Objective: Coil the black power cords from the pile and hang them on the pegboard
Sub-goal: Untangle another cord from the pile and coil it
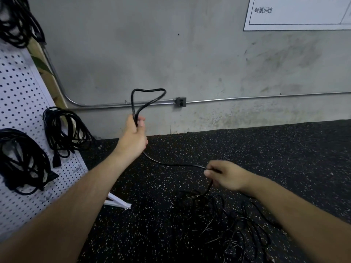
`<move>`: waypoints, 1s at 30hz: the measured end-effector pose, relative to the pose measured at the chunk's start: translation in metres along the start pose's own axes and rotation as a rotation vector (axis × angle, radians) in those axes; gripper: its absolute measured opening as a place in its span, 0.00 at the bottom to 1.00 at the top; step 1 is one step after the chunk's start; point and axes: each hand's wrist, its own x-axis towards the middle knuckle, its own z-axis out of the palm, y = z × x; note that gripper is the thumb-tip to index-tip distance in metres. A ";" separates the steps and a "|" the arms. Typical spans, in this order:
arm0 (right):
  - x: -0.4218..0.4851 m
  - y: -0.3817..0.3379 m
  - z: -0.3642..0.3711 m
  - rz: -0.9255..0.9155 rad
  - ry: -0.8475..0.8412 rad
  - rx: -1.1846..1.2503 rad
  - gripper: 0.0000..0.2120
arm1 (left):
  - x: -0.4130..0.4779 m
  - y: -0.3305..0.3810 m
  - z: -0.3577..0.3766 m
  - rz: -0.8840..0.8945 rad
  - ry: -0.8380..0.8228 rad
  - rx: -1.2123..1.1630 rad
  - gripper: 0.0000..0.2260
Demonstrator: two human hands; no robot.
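My left hand grips a black power cord in front of the wall, with one loop of it standing up above the fist. From the fist the cord sags across to my right hand, which pinches it lower down to the right. Below that hand the cord drops into the pile of black cords tangled on the dark floor. At the left edge leans the white pegboard, with coiled black cords hanging on it.
A grey concrete wall runs behind, with a metal conduit pipe and a small outlet box. The pegboard's white foot sticks out on the speckled black floor. A white printed sheet hangs at the upper right.
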 end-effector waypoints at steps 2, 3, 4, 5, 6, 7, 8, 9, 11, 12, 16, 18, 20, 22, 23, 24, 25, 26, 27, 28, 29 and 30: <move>-0.004 -0.014 -0.008 -0.093 0.087 -0.095 0.11 | -0.003 0.002 0.003 0.026 -0.058 0.125 0.07; -0.006 -0.021 -0.011 -0.127 0.126 -0.157 0.11 | -0.006 0.005 0.006 0.032 -0.096 0.160 0.08; -0.008 -0.028 -0.014 -0.158 0.167 -0.205 0.11 | -0.010 0.009 0.008 0.030 -0.141 0.186 0.10; -0.009 -0.034 -0.017 -0.186 0.210 -0.243 0.10 | -0.014 0.012 0.011 0.022 -0.185 0.207 0.13; -0.010 -0.039 -0.019 -0.219 0.258 -0.278 0.10 | -0.017 0.015 0.013 0.010 -0.226 0.228 0.16; -0.011 -0.044 -0.022 -0.254 0.310 -0.315 0.12 | -0.021 0.017 0.015 -0.003 -0.263 0.250 0.20; -0.011 -0.048 -0.024 -0.284 0.359 -0.348 0.13 | -0.024 0.018 0.017 -0.010 -0.294 0.272 0.24; -0.011 -0.051 -0.026 -0.305 0.406 -0.376 0.15 | -0.027 0.019 0.018 -0.010 -0.320 0.283 0.27; -0.010 -0.055 -0.030 -0.320 0.487 -0.413 0.18 | -0.032 0.020 0.021 0.006 -0.380 0.282 0.31; -0.009 -0.057 -0.031 -0.318 0.521 -0.422 0.19 | -0.034 0.020 0.023 0.032 -0.413 0.274 0.31; -0.006 -0.062 -0.034 -0.321 0.629 -0.472 0.23 | -0.038 0.019 0.036 0.146 -0.535 0.253 0.32; -0.006 -0.062 -0.035 -0.306 0.615 -0.496 0.23 | -0.038 0.017 0.039 0.141 -0.541 0.250 0.27; -0.006 -0.061 -0.034 -0.290 0.604 -0.490 0.22 | -0.037 0.016 0.041 0.136 -0.487 0.247 0.14; -0.007 -0.064 -0.034 -0.279 0.580 -0.459 0.20 | -0.034 0.013 0.042 0.141 -0.387 0.164 0.08; -0.008 -0.065 -0.034 -0.265 0.545 -0.438 0.19 | -0.033 0.011 0.043 0.135 -0.347 0.106 0.06; -0.008 -0.064 -0.034 -0.237 0.498 -0.422 0.18 | -0.031 0.010 0.043 0.123 -0.314 0.061 0.05; -0.009 -0.060 -0.035 -0.192 0.444 -0.416 0.18 | -0.030 0.010 0.042 0.115 -0.284 0.015 0.07; -0.009 -0.053 -0.035 -0.130 0.391 -0.413 0.17 | -0.027 0.009 0.040 0.106 -0.252 -0.045 0.11; -0.009 -0.042 -0.035 -0.061 0.343 -0.416 0.16 | -0.024 0.009 0.037 0.093 -0.218 -0.129 0.16; -0.009 -0.031 -0.035 0.007 0.305 -0.432 0.14 | -0.021 0.009 0.032 0.083 -0.182 -0.207 0.18; -0.009 -0.021 -0.035 0.069 0.280 -0.455 0.12 | -0.018 0.009 0.027 0.079 -0.149 -0.258 0.18; -0.008 -0.013 -0.035 0.117 0.270 -0.465 0.11 | -0.017 0.009 0.023 0.080 -0.124 -0.282 0.17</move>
